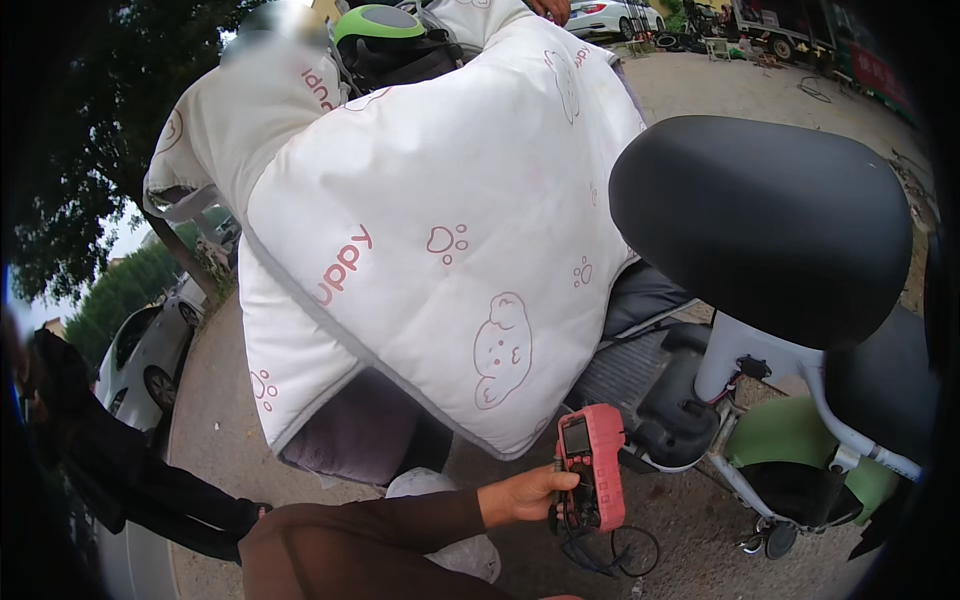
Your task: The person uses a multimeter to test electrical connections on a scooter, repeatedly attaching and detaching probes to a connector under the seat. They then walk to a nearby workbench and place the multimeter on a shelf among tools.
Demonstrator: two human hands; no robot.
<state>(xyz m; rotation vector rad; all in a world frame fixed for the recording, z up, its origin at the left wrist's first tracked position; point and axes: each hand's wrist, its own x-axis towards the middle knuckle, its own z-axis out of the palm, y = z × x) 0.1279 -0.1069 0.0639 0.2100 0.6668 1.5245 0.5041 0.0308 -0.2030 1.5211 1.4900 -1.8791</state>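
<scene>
"Head view: what are the hands doing?"

"The left hand (pixel 528 494) is wrapped round a red handheld device (pixel 608 470), thumb across its near side. I can't make out the right hand, so I cannot tell its state."

"Why that grip?"

"Gripping the side leaves the small screen (pixel 576 435) uncovered, probably so it can be read. Dark cables (pixel 583 562) loop slackly just below the hand."

"And around it?"

"Beyond the hand, a padded white cover (pixel 400 180) drapes over the scooter's front, likely as a wind shield. The ribbed footboard (pixel 632 375) lies beyond and to the hand's right; farther right is the black seat (pixel 760 220)."

"Farther out?"

"Well left of the hand, a person in dark clothes (pixel 150 485) and a white car (pixel 145 340)."
</scene>
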